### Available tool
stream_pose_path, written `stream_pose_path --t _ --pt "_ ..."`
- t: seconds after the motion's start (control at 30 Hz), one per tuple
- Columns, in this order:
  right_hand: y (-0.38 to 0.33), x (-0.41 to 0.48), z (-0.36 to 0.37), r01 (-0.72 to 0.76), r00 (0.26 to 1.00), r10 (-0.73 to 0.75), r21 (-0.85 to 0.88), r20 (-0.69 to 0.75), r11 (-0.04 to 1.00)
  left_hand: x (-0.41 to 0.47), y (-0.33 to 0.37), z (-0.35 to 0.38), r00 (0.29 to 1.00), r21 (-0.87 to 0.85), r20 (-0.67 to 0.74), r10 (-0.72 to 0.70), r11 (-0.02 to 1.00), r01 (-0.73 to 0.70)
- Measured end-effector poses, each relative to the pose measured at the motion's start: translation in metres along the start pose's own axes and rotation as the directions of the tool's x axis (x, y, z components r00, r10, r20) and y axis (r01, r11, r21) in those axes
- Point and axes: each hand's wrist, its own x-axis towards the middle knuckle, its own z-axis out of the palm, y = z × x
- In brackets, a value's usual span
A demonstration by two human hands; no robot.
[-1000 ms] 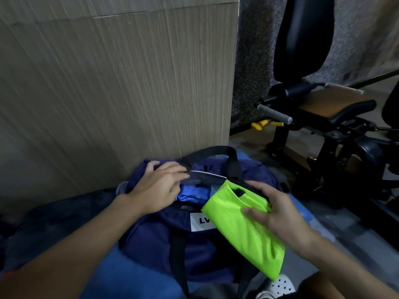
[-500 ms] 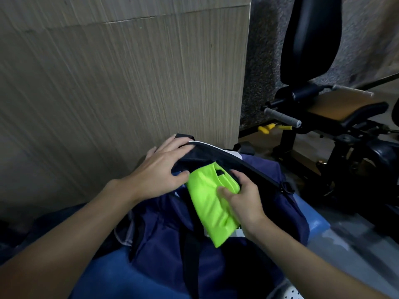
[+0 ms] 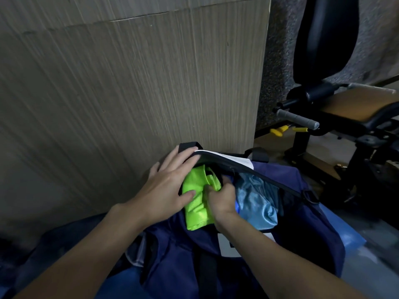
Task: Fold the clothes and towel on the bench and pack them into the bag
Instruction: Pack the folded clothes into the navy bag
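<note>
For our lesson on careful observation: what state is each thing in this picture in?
Bag, mouth open.
Green cloth, folded, partly inside the bag.
Blue cloth, crumpled, inside the bag.
Left-hand grip, flat fingers on the bag's rim.
Right-hand grip, curled round the green cloth.

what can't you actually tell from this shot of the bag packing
Head view, the only one:
- Right hand: the ends of its fingers are buried in the neon green garment.
- Depth of the navy bag: hidden under the light blue cloth and shadow.
- White label: text covered by the right forearm.
- Clothes left on the blue bench: cut off by the frame edges.
</note>
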Motion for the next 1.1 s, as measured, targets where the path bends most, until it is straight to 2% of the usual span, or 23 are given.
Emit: stream_pose_path --t 0.1,0.17,0.3,0.43,0.5,0.63,0.7,0.77,0.83,0.9,0.93,1.0,1.07,1.1 --pt "-0.001 -0.002 0.005 0.02 1.0 -0.02 0.04 0.011 0.999 -0.002 -0.003 0.011 0.989 0.11 0.003 -0.148 0.983 0.147" --pt "-0.001 -0.004 0.002 0.01 0.998 -0.011 0.022 0.059 1.0 -0.003 -0.003 0.017 0.977 0.121 -0.004 -0.213 0.97 0.212" --pt "-0.005 -0.007 -0.003 -0.001 0.987 0.007 -0.039 0.161 0.999 -0.006 -0.001 0.018 0.974 0.106 -0.042 -0.225 0.968 0.228" --pt "-0.01 -0.001 0.006 0.061 0.996 -0.063 0.032 0.057 0.998 -0.008 -0.002 0.005 0.977 0.1 -0.05 -0.208 0.972 0.213" --pt "-0.005 0.001 0.013 0.09 0.994 -0.09 -0.003 0.063 0.996 -0.008 -0.002 -0.004 0.977 0.092 -0.052 -0.207 0.973 0.211" --pt "0.012 0.001 0.019 0.131 0.959 -0.058 -0.25 0.278 0.959 -0.01 -0.003 -0.01 0.975 0.142 -0.003 -0.224 0.965 0.222" --pt "0.012 0.001 0.018 0.189 0.918 -0.055 -0.309 0.393 0.932 -0.01 -0.004 -0.01 0.975 0.147 0.004 -0.223 0.964 0.22" --pt "0.01 -0.002 0.015 0.255 0.894 -0.075 -0.365 0.441 0.896 -0.01 -0.005 -0.01 0.975 0.15 0.007 -0.223 0.964 0.219" --pt "0.007 -0.006 0.01 0.343 0.904 -0.139 -0.494 0.403 0.799 -0.012 -0.007 -0.011 0.976 0.161 0.005 -0.218 0.963 0.214" --pt "0.005 -0.009 0.002 0.46 0.887 -0.26 -0.685 0.381 0.565 -0.014 -0.008 -0.01 0.978 0.169 -0.003 -0.207 0.964 0.204" --pt "0.004 -0.009 -0.001 0.531 0.846 -0.339 -0.706 0.412 0.468 -0.015 -0.008 -0.01 0.979 0.168 -0.004 -0.203 0.965 0.201" --pt "0.002 -0.005 -0.006 0.711 0.699 -0.454 -0.607 0.552 0.356 -0.016 -0.008 -0.009 0.98 0.164 0.004 -0.2 0.967 0.196" --pt "0.001 0.002 -0.004 0.823 0.568 -0.436 -0.499 0.698 0.272 -0.017 -0.008 -0.009 0.979 0.164 0.022 -0.2 0.967 0.194" --pt "0.001 0.005 -0.002 0.836 0.549 -0.379 -0.484 0.745 0.259 -0.018 -0.008 -0.009 0.979 0.163 0.027 -0.2 0.968 0.193"
